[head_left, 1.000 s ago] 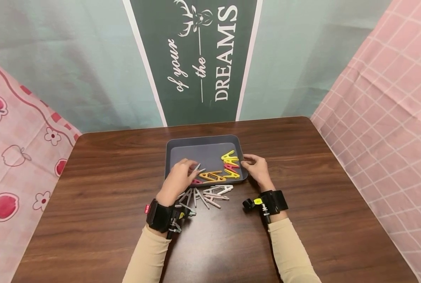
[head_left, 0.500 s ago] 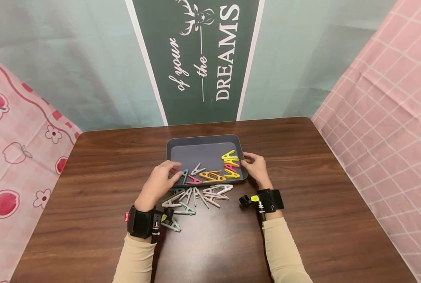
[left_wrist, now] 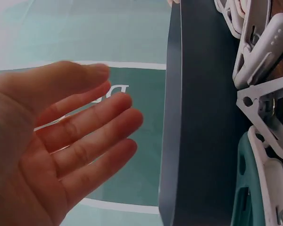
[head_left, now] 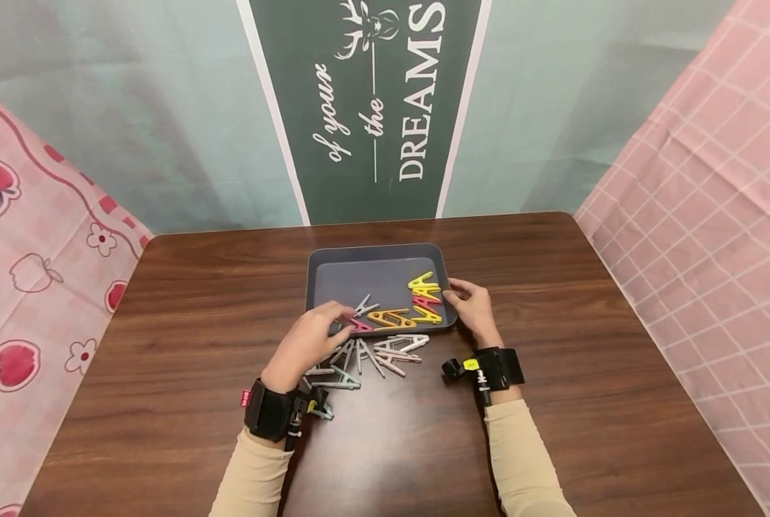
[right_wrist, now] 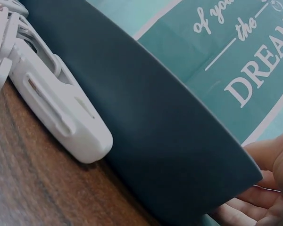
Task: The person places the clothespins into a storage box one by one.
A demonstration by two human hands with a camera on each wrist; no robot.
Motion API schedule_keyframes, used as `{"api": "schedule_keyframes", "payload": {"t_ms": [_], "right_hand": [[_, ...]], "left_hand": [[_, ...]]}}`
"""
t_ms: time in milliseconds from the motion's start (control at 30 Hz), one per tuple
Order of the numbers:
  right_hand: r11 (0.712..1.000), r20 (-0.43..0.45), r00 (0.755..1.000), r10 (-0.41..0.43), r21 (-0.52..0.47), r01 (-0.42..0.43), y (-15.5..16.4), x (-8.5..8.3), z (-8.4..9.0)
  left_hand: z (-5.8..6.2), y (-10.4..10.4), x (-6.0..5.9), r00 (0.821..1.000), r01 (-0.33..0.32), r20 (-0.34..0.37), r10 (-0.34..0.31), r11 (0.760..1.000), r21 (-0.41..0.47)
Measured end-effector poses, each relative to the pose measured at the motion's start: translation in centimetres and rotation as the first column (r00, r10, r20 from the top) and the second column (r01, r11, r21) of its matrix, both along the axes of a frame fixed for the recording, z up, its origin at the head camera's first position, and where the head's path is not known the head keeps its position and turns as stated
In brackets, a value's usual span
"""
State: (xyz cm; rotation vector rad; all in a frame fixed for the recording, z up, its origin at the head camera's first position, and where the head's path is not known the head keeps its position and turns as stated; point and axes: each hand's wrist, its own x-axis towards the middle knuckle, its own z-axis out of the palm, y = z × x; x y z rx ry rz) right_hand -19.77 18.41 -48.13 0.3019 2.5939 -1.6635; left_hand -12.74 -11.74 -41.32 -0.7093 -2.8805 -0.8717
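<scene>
My left hand (head_left: 310,339) hovers over the front left of a dark grey tray (head_left: 372,253). In the left wrist view its fingers are loosely extended, holding nothing. It partly hides a pink clothespin (head_left: 361,326); a grey clothespin (head_left: 364,307) lies just beyond the fingertips. My right hand (head_left: 475,310) grips the tray's right wall, with the thumb and fingers on either side of the rim in the right wrist view. Along the tray's right side are yellow clothespins (head_left: 420,280) and a red clothespin (head_left: 426,301). An orange clothespin (head_left: 390,318) lies at the front.
Several pale clothespins, among them a white one (head_left: 414,341) and a mint one (head_left: 343,378), lie on the brown table (head_left: 585,345) before the tray. A teal clothespin (left_wrist: 249,183) shows beside the tray wall in the left wrist view. Fabric backdrops (head_left: 217,122) surround the table.
My left hand moved left away from the grey clothespin, then came back right a little, covering the teal clothespin seen in the tray's front left. My right hand stays at the tray's edge.
</scene>
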Motion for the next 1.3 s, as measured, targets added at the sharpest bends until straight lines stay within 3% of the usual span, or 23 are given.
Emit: {"api": "schedule_keyframes", "payload": {"t_ms": [267, 500, 700, 967, 1300], "right_hand": [[1.0, -0.005, 1.0, -0.007, 0.009, 0.007, -0.1, 0.1, -0.1], [1.0, -0.005, 1.0, -0.009, 0.003, 0.009, -0.2, 0.0, 0.1], [0.999, -0.004, 1.0, -0.016, -0.039, 0.016, -0.2, 0.0, 0.0], [0.996, 0.041, 0.999, -0.018, -0.088, 0.022, -0.3, 0.1, 0.2], [0.996, 0.041, 0.999, -0.021, -0.089, 0.025, -0.1, 0.2, 0.1]], "left_hand": [[0.1, 1.5, 0.9, 0.995, 0.087, -0.039, -0.092, 0.99, -0.109], [-0.3, 3.0, 1.3, 0.994, 0.085, -0.037, -0.098, 0.962, -0.26], [-1.2, 3.5, 1.5, 0.994, 0.099, -0.011, -0.106, 0.954, -0.283], [-2.6, 3.7, 1.3, 0.989, 0.095, -0.08, -0.126, 0.947, -0.307], [-2.8, 4.2, 1.7, 0.985, 0.097, -0.099, -0.138, 0.935, -0.341]]}}
